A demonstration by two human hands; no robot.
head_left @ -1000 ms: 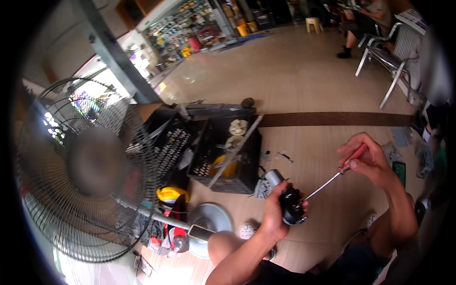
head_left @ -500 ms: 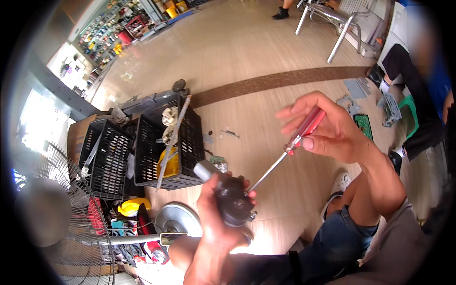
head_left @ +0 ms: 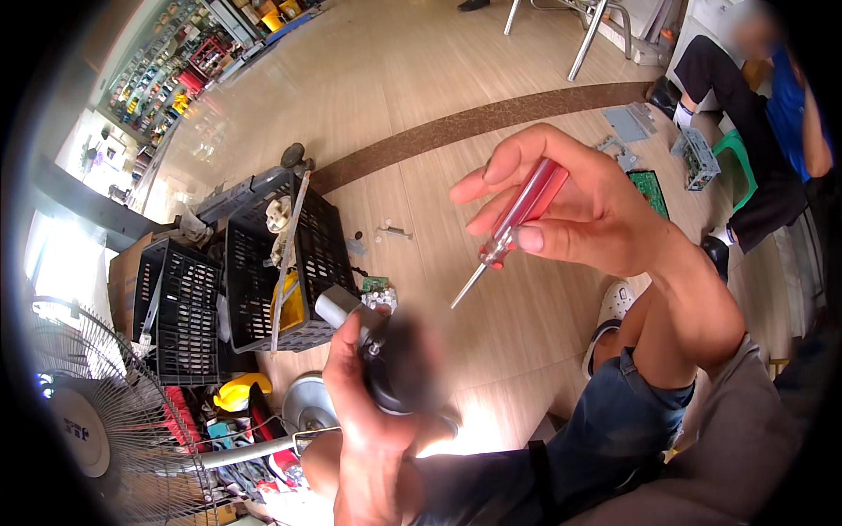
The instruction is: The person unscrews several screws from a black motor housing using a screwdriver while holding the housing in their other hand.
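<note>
My left hand [head_left: 358, 394] is wrapped round a black rounded housing [head_left: 386, 373] with a grey cylinder [head_left: 337, 307] sticking out of its upper left. A small metal fitting shows on its side; its right part is blurred, so I cannot make out details there. Between the thumb and fingers of my right hand [head_left: 605, 206] is a screwdriver [head_left: 532, 197] with a clear red handle. It slants down to the left, and its metal tip hangs in the air up and to the right of the housing, apart from it.
Black plastic crates [head_left: 329, 232] stand at the left, beside a wire-caged fan [head_left: 83, 430] and a round metal base [head_left: 311, 403]. A green circuit board [head_left: 649, 193] and a metal frame [head_left: 699, 160] lie at right, near a seated person [head_left: 794, 123]. Small loose parts [head_left: 395, 232] lie on the floor.
The screwdriver's tip has come away from the black housing. My left hand has turned the housing, so a metal fitting now faces up. The whole view has shifted somewhat.
</note>
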